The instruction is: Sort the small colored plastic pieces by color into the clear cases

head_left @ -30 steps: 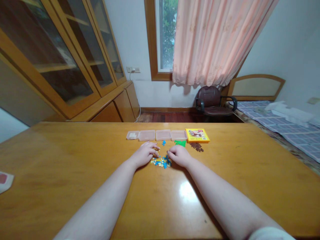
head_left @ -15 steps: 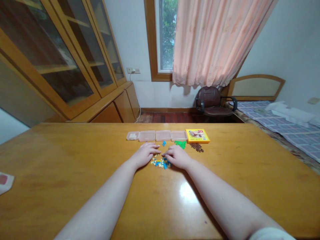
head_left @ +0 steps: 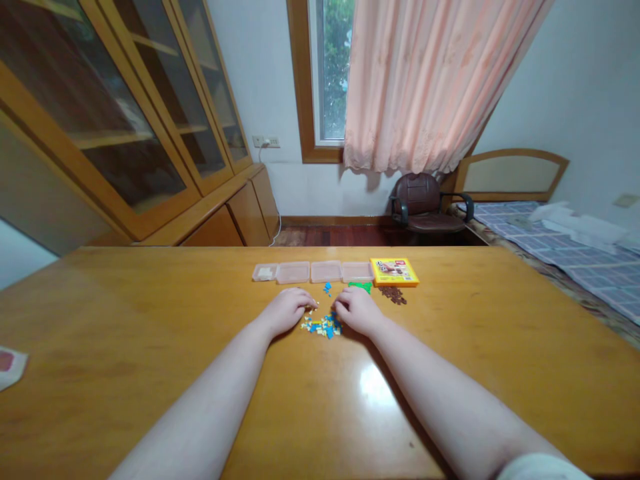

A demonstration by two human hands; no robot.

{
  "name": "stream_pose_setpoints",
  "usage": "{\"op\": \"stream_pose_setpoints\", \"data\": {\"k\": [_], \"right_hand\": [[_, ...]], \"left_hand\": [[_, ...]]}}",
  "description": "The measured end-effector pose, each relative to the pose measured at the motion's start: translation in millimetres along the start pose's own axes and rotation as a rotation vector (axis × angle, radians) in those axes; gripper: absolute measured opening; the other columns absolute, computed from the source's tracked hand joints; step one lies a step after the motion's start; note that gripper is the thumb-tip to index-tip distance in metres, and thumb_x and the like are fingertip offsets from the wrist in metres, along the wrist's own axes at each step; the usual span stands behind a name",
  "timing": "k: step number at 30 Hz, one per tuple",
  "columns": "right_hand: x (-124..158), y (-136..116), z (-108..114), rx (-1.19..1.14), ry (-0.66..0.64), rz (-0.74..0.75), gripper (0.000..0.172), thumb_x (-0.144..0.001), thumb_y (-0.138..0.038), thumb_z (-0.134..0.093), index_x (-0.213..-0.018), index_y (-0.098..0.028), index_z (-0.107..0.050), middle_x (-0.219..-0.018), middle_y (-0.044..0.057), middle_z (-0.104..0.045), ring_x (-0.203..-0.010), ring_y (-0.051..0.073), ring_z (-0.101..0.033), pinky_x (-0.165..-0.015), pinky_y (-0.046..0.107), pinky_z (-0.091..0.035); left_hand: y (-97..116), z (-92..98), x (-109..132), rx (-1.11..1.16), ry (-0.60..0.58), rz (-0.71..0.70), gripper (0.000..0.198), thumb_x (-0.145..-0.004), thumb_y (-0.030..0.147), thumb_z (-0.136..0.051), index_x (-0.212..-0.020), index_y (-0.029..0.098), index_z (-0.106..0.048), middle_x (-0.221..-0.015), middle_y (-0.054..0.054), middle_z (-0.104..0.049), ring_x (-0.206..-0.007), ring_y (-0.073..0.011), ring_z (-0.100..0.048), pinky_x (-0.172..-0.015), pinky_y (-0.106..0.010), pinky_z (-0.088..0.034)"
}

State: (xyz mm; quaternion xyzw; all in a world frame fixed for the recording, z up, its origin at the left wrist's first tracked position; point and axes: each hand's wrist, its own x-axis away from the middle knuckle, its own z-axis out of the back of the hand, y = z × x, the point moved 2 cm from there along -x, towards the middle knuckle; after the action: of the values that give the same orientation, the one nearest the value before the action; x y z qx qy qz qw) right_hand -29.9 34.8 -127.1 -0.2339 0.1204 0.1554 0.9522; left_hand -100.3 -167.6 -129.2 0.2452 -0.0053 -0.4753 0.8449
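On the wooden table lies a mixed pile of small blue, yellow and cream building-block pieces. My left hand rests at the pile's upper left, its fingers curled and closed beside a few cream pieces. Across from it, my right hand is closed at the pile's upper right, fingertips pinched together over the blue pieces. Whatever either hand grips is too small or hidden to name. Beyond the hands sits a small group of blue pieces. Green pieces lie partly behind my right hand, with brown pieces farther right.
A row of clear plastic trays stands along the back of the table, the leftmost with something white inside. A yellow box adjoins the row's right end. At the left edge is a white and red object.
My hands have drawn slightly apart, and the left fingers have curled in from a more stretched pose. The right fingertips have shifted a little to the right.
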Motion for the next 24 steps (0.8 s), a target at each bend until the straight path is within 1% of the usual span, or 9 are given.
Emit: {"op": "stream_pose_setpoints", "data": {"k": [2, 4, 7, 10, 11, 14, 17, 20, 24], "right_hand": [[0.5, 1.5, 0.6, -0.027, -0.011, 0.021, 0.032, -0.088, -0.021, -0.049, -0.062, -0.016, -0.066, -0.062, 0.003, -0.060, -0.066, 0.014, -0.051, -0.066, 0.026, -0.035], [0.8, 3.5, 0.2, -0.064, -0.026, 0.022, 0.037, -0.090, -0.022, -0.048, -0.055, -0.016, -0.060, -0.056, 0.001, -0.055, -0.061, 0.013, -0.047, -0.063, 0.025, -0.032], [1.0, 5.4, -1.3, -0.103, -0.050, -0.001, 0.038, -0.090, -0.022, -0.047, -0.054, -0.016, -0.059, -0.055, 0.000, -0.054, -0.059, 0.012, -0.046, -0.061, 0.024, -0.030], [0.6, 5.2, -2.6, -0.095, -0.074, -0.034, 0.038, -0.091, -0.022, -0.047, -0.056, -0.016, -0.061, -0.058, 0.001, -0.057, -0.061, 0.012, -0.047, -0.062, 0.024, -0.030], [0.3, 5.1, -2.7, -0.084, -0.077, -0.052, 0.038, -0.091, -0.023, -0.046, -0.058, -0.016, -0.062, -0.059, 0.002, -0.058, -0.061, 0.012, -0.048, -0.062, 0.024, -0.030], [-0.9, 4.9, -2.2, -0.052, -0.079, -0.095, 0.039, -0.094, -0.027, -0.044, -0.063, -0.016, -0.065, -0.065, 0.004, -0.063, -0.063, 0.013, -0.051, -0.061, 0.025, -0.030], [-1.9, 4.9, -0.6, -0.038, -0.059, -0.108, 0.040, -0.095, -0.030, -0.042, -0.067, -0.016, -0.067, -0.071, 0.005, -0.066, -0.068, 0.014, -0.054, -0.063, 0.025, -0.031], [-1.9, 4.6, 0.7, -0.020, -0.030, -0.111, 0.038, -0.095, -0.029, -0.043, -0.068, -0.017, -0.067, -0.071, 0.004, -0.066, -0.069, 0.014, -0.054, -0.063, 0.025, -0.032], [-1.3, 2.4, -0.1, -0.007, -0.061, -0.076, 0.037, -0.094, -0.027, -0.044, -0.071, -0.016, -0.069, -0.071, 0.005, -0.067, -0.070, 0.015, -0.055, -0.066, 0.025, -0.033]], "left_hand": [[2.6, 2.6, -0.3, 0.015, 0.020, 0.006, 0.037, -0.078, 0.000, -0.047, -0.092, 0.022, -0.074, -0.092, -0.002, -0.072, -0.091, -0.0166, -0.062, -0.088, -0.032, -0.048], [4.6, 4.5, -0.1, 0.029, 0.031, 0.014, 0.036, -0.076, -0.001, -0.047, -0.088, 0.021, -0.074, -0.090, -0.002, -0.071, -0.089, -0.0163, -0.062, -0.087, -0.031, -0.047], [6.2, 5.8, 0.6, 0.047, 0.025, 0.019, 0.034, -0.075, -0.001, -0.048, -0.079, 0.022, -0.074, -0.087, -0.001, -0.069, -0.088, -0.0157, -0.061, -0.086, -0.031, -0.047], [7.3, 5.3, 1.0, 0.054, -0.002, 0.002, 0.034, -0.074, 0.000, -0.049, -0.070, 0.022, -0.074, -0.087, -0.001, -0.069, -0.087, -0.0154, -0.061, -0.086, -0.031, -0.046], [7.7, 4.7, 1.0, 0.054, -0.014, -0.005, 0.035, -0.074, 0.000, -0.049, -0.069, 0.023, -0.074, -0.088, -0.001, -0.069, -0.088, -0.0154, -0.060, -0.086, -0.031, -0.046], [9.2, 1.9, 0.3, 0.042, -0.047, -0.025, 0.040, -0.073, 0.000, -0.047, -0.080, 0.026, -0.076, -0.094, -0.001, -0.069, -0.093, -0.0155, -0.060, -0.090, -0.032, -0.045], [9.3, -3.1, 0.0, 0.019, -0.077, -0.040, 0.040, -0.078, 0.004, -0.048, -0.091, 0.030, -0.076, -0.105, 0.000, -0.068, -0.100, -0.0168, -0.059, -0.095, -0.034, -0.043], [7.7, -8.7, 0.7, -0.013, -0.107, -0.051, 0.041, -0.081, 0.006, -0.049, -0.097, 0.034, -0.074, -0.114, 0.001, -0.066, -0.108, -0.0184, -0.056, -0.098, -0.037, -0.041], [7.6, -11.1, 1.5, -0.038, -0.117, -0.058, 0.044, -0.081, 0.005, -0.049, -0.103, 0.036, -0.072, -0.118, 0.000, -0.064, -0.111, -0.0195, -0.055, -0.100, -0.038, -0.039]]}}
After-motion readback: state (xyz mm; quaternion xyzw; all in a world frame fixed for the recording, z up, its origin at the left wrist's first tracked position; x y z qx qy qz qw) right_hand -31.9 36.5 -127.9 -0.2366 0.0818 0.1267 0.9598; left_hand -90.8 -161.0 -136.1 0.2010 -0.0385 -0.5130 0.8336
